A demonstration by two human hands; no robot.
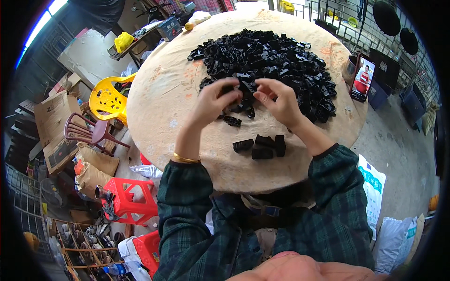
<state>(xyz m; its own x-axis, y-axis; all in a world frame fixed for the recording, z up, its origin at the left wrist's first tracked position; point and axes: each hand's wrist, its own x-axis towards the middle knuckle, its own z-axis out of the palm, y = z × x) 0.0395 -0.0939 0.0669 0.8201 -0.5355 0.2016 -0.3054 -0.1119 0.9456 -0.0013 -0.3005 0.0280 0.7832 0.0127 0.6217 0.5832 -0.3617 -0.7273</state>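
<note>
Both hands are over the near edge of a large pile of small black plastic parts (276,61) on a round table. My left hand (213,103) has its fingers curled, with a black plastic part between thumb and fingertips. Beside it, my right hand (281,100) is closed in a pinch at the pile's edge. What it grips blends with the black pieces behind. One loose black part (232,121) lies just below the hands. Nearer to me is a small group of black blocks (262,153), set close together on the cloth.
A beige patterned cloth (154,117) covers the table. At its right edge a phone (363,77) stands upright before a metal cup (349,68). On the left are a yellow chair (108,99), a brown chair (96,129) and a red stool (133,199). White sacks (396,241) stand at lower right.
</note>
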